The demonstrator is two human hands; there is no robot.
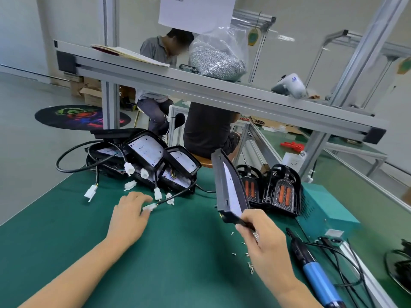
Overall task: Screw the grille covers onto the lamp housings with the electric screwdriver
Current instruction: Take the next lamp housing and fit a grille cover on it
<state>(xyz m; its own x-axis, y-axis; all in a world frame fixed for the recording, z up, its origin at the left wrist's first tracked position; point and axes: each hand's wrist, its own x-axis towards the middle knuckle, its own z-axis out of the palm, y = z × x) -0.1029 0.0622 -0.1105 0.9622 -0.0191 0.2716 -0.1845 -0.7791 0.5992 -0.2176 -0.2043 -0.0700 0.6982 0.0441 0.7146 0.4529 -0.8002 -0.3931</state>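
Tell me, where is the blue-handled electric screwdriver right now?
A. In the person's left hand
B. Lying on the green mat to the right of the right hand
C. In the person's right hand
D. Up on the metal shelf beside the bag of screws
B. The electric screwdriver lies untouched on the green mat, while the right hand holds a lamp housing and the left hand touches a white connector.
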